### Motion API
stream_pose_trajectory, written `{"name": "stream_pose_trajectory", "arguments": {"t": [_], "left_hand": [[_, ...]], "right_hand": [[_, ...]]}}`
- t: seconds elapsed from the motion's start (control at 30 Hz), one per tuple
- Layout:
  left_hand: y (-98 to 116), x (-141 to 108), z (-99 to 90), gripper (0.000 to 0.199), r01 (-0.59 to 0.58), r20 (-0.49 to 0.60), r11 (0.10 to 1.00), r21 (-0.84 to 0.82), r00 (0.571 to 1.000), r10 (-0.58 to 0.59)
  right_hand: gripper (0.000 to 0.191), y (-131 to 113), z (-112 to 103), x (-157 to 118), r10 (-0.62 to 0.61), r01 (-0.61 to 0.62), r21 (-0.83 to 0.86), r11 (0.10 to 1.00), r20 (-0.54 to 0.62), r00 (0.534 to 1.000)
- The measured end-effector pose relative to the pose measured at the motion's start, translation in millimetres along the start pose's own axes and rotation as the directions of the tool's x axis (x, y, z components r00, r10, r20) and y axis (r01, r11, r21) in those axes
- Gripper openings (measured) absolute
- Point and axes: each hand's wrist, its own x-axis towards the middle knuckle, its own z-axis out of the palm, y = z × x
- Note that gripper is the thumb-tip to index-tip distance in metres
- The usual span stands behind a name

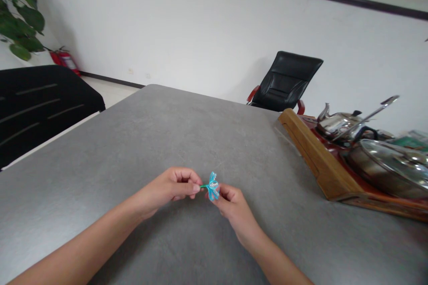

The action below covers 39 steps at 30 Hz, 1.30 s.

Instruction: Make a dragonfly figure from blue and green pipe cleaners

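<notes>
A small blue beaded flower [213, 186] with a green-wrapped stem lies sideways between my hands, above the grey table [187, 129]. My left hand [182, 183] pinches the green stem between thumb and fingers. On the other side, my right hand [230, 200] has its thumb and fingertips closed at the blue petals. The petals are looped, and pale beads show in the middle. My right fingertips are partly hidden behind the flower.
At the right stands a wooden tea tray [304, 156] with a metal kettle [341, 122], a ladle-like utensil [371, 116] and a lidded pan [391, 164]. A black office chair [287, 80] is beyond the table, another black chair [43, 102] at left.
</notes>
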Motion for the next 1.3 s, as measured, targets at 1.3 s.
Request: {"name": "stream_pose_trajectory", "arguments": {"t": [1.3], "left_hand": [[-1,5,2.8,0.02,-0.079,-0.153,0.979,0.187,0.982,0.108]], "right_hand": [[0.021,-24,9,-27,-0.312,0.291,-0.436,0.851,0.024,0.95]]}}
